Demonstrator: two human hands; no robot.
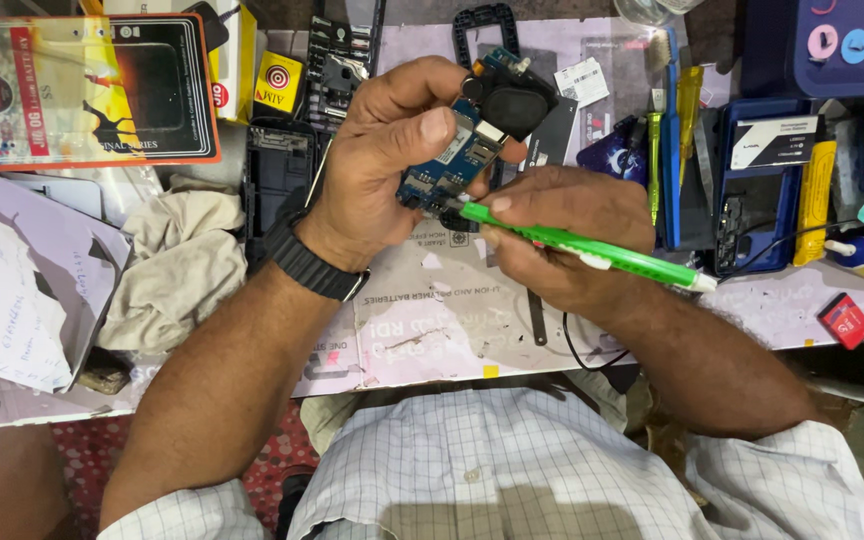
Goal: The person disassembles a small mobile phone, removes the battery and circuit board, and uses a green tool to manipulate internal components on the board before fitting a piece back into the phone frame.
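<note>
**Circuit board held over the table, green tool at its lower edge**

The left hand is closed around a small blue circuit board, thumb pressed across its face and fingers curled behind it, holding it tilted above the table. A black round part sits at the upper end of the board, just past the thumb tip. A black watch bands the left wrist, below and left of the board.

The right hand lies just below and right of the board, fingers pinched tight on a bright green pen-shaped tool. The tool's tip touches the board's lower edge; its white back end points away to the right.

Directly beneath the board, a pale printed sheet covers the table. To the left of the board lie a crumpled beige cloth and, further up, a flat packet with an orange border. Right of the board stand a blue phone frame, a yellow tool beside it, and lower down a small red box. A black phone shell lies just left of the left hand. Below the board, nearest the camera, is the person's checked white shirt
</note>
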